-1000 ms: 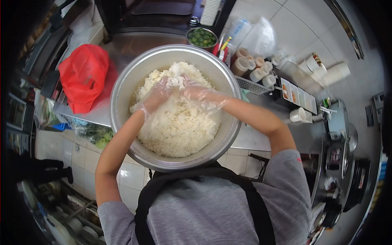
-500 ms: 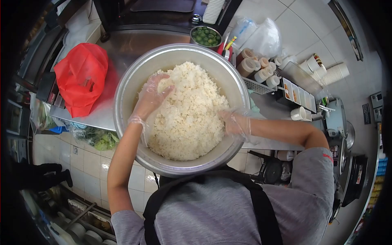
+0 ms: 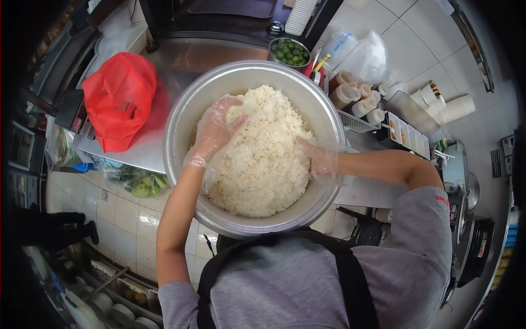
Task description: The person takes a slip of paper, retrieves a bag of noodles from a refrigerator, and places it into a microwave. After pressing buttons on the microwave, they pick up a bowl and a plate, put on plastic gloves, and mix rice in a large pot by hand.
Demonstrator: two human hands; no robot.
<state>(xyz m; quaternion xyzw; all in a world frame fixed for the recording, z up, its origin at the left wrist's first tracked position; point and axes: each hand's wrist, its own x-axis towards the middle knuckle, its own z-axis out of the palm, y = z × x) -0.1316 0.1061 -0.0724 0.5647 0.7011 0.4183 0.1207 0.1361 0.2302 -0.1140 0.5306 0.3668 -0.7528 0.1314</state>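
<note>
A large round metal pot holds a tall mound of cooked white rice. Both of my hands wear clear plastic gloves. My left hand rests against the upper left side of the mound, its thumb and fingers apart and curved around some rice. On the mound's right side, my right hand presses into the rice. Its fingers are partly buried there, so their closure cannot be made out. Loose glove plastic hangs around both wrists.
The pot stands at the edge of a steel counter. A red bag lies to the left. Behind are a bowl of green citrus fruits, sauce bottles in a basket and a divided condiment tray. Leafy vegetables sit below left.
The whole view has shifted, putting the pot and counter slightly farther right. Both hands stay on the rice; my right hand has moved slightly inward and toward the far side.
</note>
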